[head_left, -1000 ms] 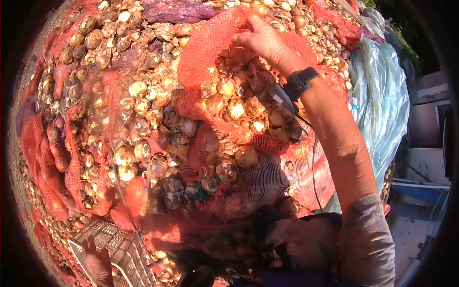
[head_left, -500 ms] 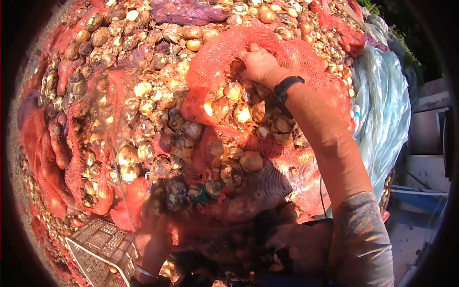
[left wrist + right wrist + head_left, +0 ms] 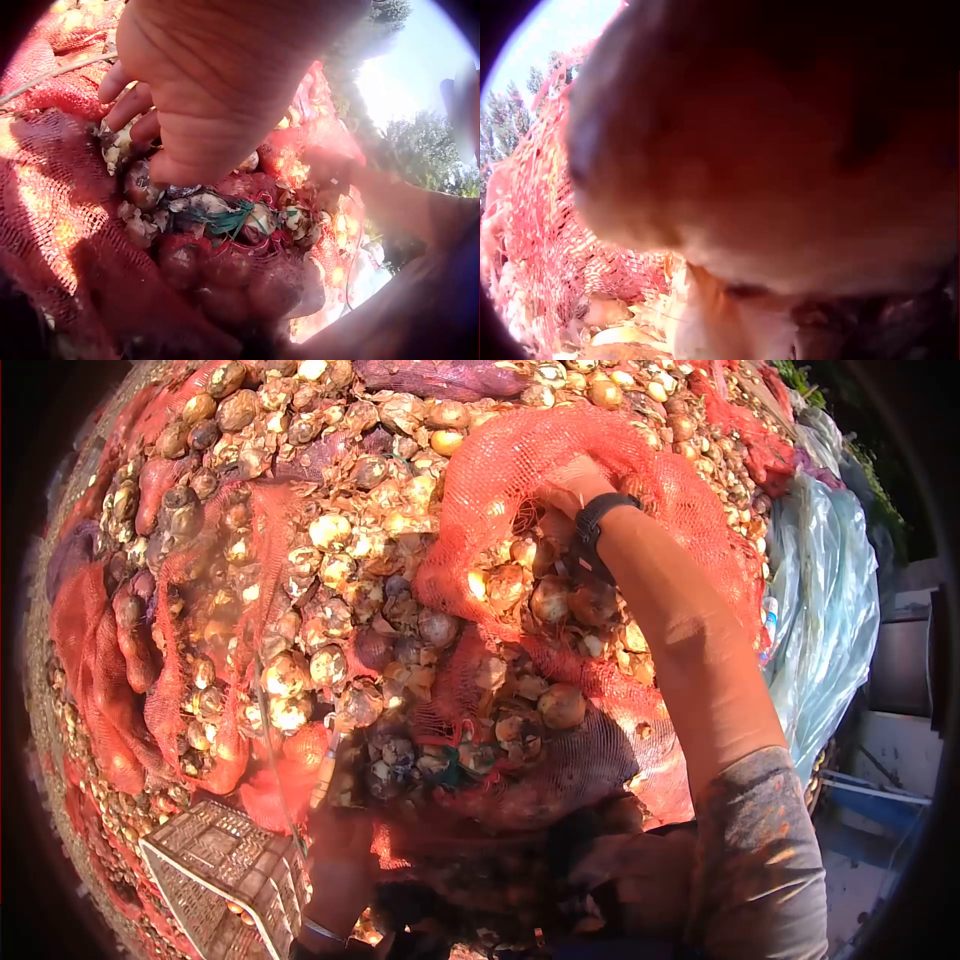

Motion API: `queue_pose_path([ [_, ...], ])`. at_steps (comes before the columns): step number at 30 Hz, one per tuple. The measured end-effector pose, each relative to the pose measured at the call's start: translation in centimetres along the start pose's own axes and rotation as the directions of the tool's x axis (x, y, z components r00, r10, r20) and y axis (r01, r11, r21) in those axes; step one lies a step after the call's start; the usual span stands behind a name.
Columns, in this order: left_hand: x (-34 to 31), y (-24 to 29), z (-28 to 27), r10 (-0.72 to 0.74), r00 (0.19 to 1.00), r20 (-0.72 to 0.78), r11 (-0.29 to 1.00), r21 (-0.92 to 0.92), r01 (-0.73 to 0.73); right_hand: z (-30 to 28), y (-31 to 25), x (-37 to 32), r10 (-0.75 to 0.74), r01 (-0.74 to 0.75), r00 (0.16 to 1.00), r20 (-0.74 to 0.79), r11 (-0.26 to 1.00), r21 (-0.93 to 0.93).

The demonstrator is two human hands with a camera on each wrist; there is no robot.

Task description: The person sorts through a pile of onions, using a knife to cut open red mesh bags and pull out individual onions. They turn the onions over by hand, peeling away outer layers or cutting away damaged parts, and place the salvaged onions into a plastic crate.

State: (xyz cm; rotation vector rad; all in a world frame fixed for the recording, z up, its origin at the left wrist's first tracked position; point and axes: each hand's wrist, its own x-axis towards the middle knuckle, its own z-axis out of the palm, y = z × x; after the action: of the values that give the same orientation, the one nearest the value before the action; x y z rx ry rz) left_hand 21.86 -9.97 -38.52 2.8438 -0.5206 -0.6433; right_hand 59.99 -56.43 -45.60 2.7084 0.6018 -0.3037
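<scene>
My right hand reaches into the mouth of a red mesh bag, its fingers hidden behind the netting. Loose onions with dry, flaking skins lie under that wrist, inside the bag's opening. A dark blur of the hand fills most of the right wrist view, so I cannot tell what its fingers hold. Down at the lower left, my left hand hangs palm down with loosely bent fingers over onions beside a filled mesh bag. Green strands lie at that bag's mouth.
A slatted plastic crate stands at the lower left. Red netting covers onions along the left side, and a purple mesh bag lies at the top. Clear plastic sheeting drapes down the right.
My right hand has gone from the bag's raised rim down into its mouth, and the netting now covers the fingers. The left hand has moved from above the crate rightward to the onions.
</scene>
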Motion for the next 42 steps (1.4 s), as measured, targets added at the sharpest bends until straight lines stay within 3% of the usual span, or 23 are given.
queue_pose_path([
  [1,0.0,0.0,0.2,-0.01,1.0,-0.005,1.0,0.006,0.01,0.0,-0.1,0.6,0.023,-0.021,0.997,-0.069,1.0,0.02],
  [3,0.0,0.1,0.6,0.072,0.995,-0.064,0.997,0.007,-0.072,-1.5,-0.6,1.7,0.031,-0.025,0.983,0.182,0.999,-0.037],
  [9,0.7,1.8,0.2,0.112,0.986,-0.127,0.993,-0.023,-0.116,1.4,1.8,0.6,-0.059,0.029,0.981,0.187,0.987,0.161],
  [11,1.2,2.2,0.2,0.09,0.994,0.055,0.996,-0.019,-0.089,-0.3,0.2,-0.5,-0.028,-0.025,0.977,0.21,0.969,0.246],
  [14,1.9,3.3,0.5,0.122,0.992,0.014,0.992,-0.029,-0.121,-3.3,-2.2,-2.7,0.032,-0.087,0.982,0.185,0.95,0.3],
  [15,2.4,3.8,0.1,0.109,0.994,0.0,0.994,-0.031,-0.109,-4.7,-3.3,-4.6,0.067,-0.076,0.995,0.074,0.989,0.127],
  [17,3.5,4.9,-1.0,0.098,0.992,-0.076,0.967,-0.226,-0.113,-11.0,-6.0,-8.1,0.133,-0.181,0.971,0.2,0.952,0.245],
  [18,4.3,5.4,-1.4,0.095,0.992,-0.085,0.967,-0.227,-0.112,-12.5,-7.1,-10.3,0.217,-0.233,0.972,0.093,0.945,0.231],
  [19,5.4,5.9,-1.9,0.109,0.984,-0.14,0.942,-0.3,-0.147,-10.9,-6.2,-11.8,0.123,-0.075,0.98,-0.159,0.958,0.277],
  [21,7.6,7.6,-2.9,0.122,0.973,-0.199,0.907,-0.375,-0.19,-10.5,-6.0,-14.8,0.182,-0.051,0.921,-0.344,0.932,0.358],
  [23,10.1,10.0,-4.0,0.073,0.963,-0.258,0.737,-0.637,-0.227,-9.2,-4.9,-16.5,0.11,-0.002,0.925,-0.363,0.958,0.286],
  [25,13.5,12.0,-3.2,0.16,0.951,-0.264,0.685,-0.665,-0.3,-8.7,-4.6,-18.3,0.042,0.041,0.925,-0.379,0.977,0.208],
  [27,15.0,14.4,-5.0,0.193,0.952,-0.238,0.661,-0.686,-0.305,-8.7,-5.8,-19.8,0.258,-0.116,0.923,-0.285,0.893,0.434],
  [29,14.1,15.1,-4.8,0.178,0.967,-0.18,0.652,-0.715,-0.253,-8.9,-6.1,-21.5,0.221,-0.03,0.927,-0.303,0.849,0.528],
  [30,13.9,15.1,-4.6,0.144,0.943,-0.301,0.637,-0.701,-0.321,-9.4,-7.1,-22.3,0.24,0.027,0.894,-0.379,0.814,0.58],
  [31,13.5,15.1,-4.5,0.115,0.904,-0.411,0.628,-0.675,-0.387,-9.5,-8.4,-23.0,0.299,0.058,0.883,-0.362,0.695,0.717],
  [32,13.3,15.3,-4.5,0.101,0.911,-0.399,0.638,-0.677,-0.367,-9.5,-10.0,-23.4,0.346,0.074,0.914,-0.212,0.372,0.925],
  [33,13.2,15.7,-5.0,0.098,0.823,-0.56,0.699,-0.549,-0.457,-9.7,-11.6,-24.0,0.34,0.054,0.939,-0.051,0.0,0.999],
  [34,13.1,15.9,-5.5,0.116,0.702,-0.702,0.751,-0.401,-0.524,-10.3,-13.5,-24.5,0.213,-0.003,0.972,0.099,-0.408,0.913],
  [35,13.0,15.9,-5.9,0.121,0.704,-0.7,0.752,-0.398,-0.525,-11.0,-15.1,-25.0,0.038,-0.096,0.982,0.183,-0.736,0.67],
  [37,12.3,15.0,-6.4,0.209,0.749,-0.628,0.744,-0.395,-0.539,-12.2,-17.1,-25.6,-0.245,-0.213,0.969,0.01,-0.82,0.532],
  [39,10.4,12.3,-7.5,0.231,0.795,-0.561,0.847,-0.287,-0.448,-11.5,-17.7,-25.5,-0.311,-0.27,0.95,-0.006,-0.835,0.479],
  [42,4.2,5.3,-11.4,0.128,0.855,-0.502,0.981,-0.062,-0.184,-9.6,-17.2,-25.4,-0.24,-0.31,0.947,0.214,-0.504,0.806],
])
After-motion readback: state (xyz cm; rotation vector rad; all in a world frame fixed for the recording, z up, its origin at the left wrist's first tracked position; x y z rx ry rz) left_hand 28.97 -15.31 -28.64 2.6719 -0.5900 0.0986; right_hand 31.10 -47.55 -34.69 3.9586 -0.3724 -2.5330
